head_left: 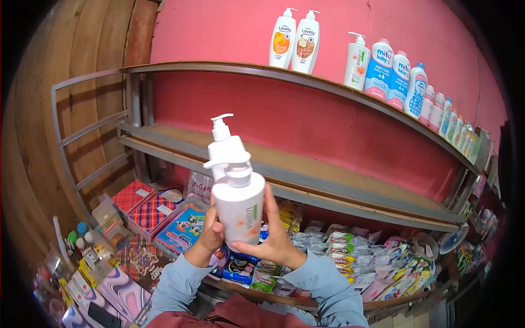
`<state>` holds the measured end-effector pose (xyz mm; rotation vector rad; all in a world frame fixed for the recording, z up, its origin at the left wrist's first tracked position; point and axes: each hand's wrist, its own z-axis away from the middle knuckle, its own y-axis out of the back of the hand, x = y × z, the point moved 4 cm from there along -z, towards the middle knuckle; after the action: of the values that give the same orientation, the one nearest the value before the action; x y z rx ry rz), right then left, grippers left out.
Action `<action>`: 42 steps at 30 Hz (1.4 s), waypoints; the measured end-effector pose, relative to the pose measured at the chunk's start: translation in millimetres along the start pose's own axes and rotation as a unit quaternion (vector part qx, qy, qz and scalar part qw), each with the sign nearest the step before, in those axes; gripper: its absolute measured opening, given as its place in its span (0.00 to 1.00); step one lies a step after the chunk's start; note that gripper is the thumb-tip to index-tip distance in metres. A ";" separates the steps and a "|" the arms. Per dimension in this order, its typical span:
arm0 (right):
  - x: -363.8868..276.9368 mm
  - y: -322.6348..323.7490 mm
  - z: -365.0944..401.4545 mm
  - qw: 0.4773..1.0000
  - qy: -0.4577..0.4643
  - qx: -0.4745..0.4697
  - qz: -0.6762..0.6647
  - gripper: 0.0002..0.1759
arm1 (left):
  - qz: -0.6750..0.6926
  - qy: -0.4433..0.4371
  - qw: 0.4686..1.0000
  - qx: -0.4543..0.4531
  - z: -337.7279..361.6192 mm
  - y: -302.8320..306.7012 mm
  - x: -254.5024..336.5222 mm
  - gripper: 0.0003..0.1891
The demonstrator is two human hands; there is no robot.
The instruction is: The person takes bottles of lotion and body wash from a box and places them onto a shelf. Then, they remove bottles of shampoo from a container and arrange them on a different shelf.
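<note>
Big white pump bottle [239,210] upright, middle of frame. Left hand [210,232] fingers grip its left side. Right hand [276,240] fingers hug right side, thumb under. Second bottle [225,147] just behind, higher.

Small retail shop. Indicators: metal-framed shelves [328,87] against pink wall [328,126]; pump bottles [295,41] and baby-care bottles [394,76] lined up label-forward along top shelf; sachets [350,251] and boxed goods [164,213] stocked in rows on lowest shelf; multiples of identical branded products.
</note>
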<state>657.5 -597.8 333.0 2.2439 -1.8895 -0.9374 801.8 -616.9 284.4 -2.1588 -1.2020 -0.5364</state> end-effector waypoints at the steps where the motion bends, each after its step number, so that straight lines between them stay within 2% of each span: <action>1: -4.8 4.8 -6.2 0.998 0.025 0.010 0.053 0.68 | -0.021 -0.012 1.000 0.008 -3.4 10.2 -1.8 0.55; 4: -7.7 36.8 -29.5 0.995 0.019 0.062 0.076 0.69 | -0.064 -0.038 0.997 0.033 -17.1 10.6 22.0 0.53; 6: -19.7 71.7 -58.4 0.981 0.077 0.101 0.144 0.69 | -0.001 -0.031 0.999 0.045 -12.1 27.5 16.3 0.47; 8: -29.6 109.1 -86.2 0.968 0.056 0.175 0.170 0.69 | 0.031 -0.007 0.998 0.060 -5.1 36.5 13.4 0.45; 9: -34.0 128.6 -101.0 0.953 0.082 0.204 0.210 0.68 | 0.075 -0.007 0.995 0.071 -0.5 44.0 11.8 0.43; 11: -45.8 165.8 -127.9 0.920 0.124 0.256 0.271 0.66 | 0.061 -0.026 0.992 0.112 7.9 52.1 18.0 0.41; 14: -63.6 214.7 -160.0 0.832 0.160 0.330 0.416 0.66 | 0.034 -0.031 0.989 0.142 23.1 66.0 24.4 0.40; 15: -66.2 226.2 -170.5 0.848 0.154 0.346 0.371 0.65 | 0.043 -0.032 0.987 0.153 27.5 68.4 25.9 0.40; 18: -58.3 253.0 -197.5 0.799 0.200 0.350 0.445 0.65 | 0.053 -0.042 0.982 0.174 30.5 70.2 32.5 0.40; 20: -35.2 262.6 -214.0 0.817 0.148 0.327 0.452 0.66 | 0.048 -0.041 0.982 0.178 29.4 70.3 35.8 0.40; 22: -18.2 255.7 -226.7 0.778 0.139 0.326 0.519 0.67 | 0.035 -0.034 0.983 0.179 26.2 71.0 37.6 0.41; 25: 21.2 256.1 -248.8 0.802 0.069 0.342 0.484 0.68 | 0.019 -0.029 0.983 0.179 26.4 79.9 35.7 0.43; 26: 31.9 256.0 -255.9 0.798 0.055 0.346 0.491 0.69 | 0.014 -0.025 0.985 0.171 26.2 82.6 36.2 0.43; 27: 38.3 254.2 -261.9 0.792 0.040 0.351 0.498 0.69 | 0.007 -0.024 0.980 0.199 25.1 83.1 35.4 0.43; 32: 62.7 262.1 -280.3 0.779 -0.044 0.350 0.518 0.69 | -0.004 -0.040 0.982 0.183 26.5 92.2 38.2 0.43; 39: 64.7 267.3 -283.1 0.772 -0.063 0.299 0.557 0.62 | -0.028 -0.021 0.982 0.185 26.5 103.3 29.6 0.42; 42: 59.2 261.4 -275.1 0.711 -0.010 0.288 0.641 0.58 | -0.035 -0.004 0.989 0.144 36.2 120.1 14.9 0.39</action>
<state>565.0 -806.2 642.0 0.4091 -3.1120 -0.0858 914.6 -632.2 229.7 -1.8833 -1.2779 -0.3591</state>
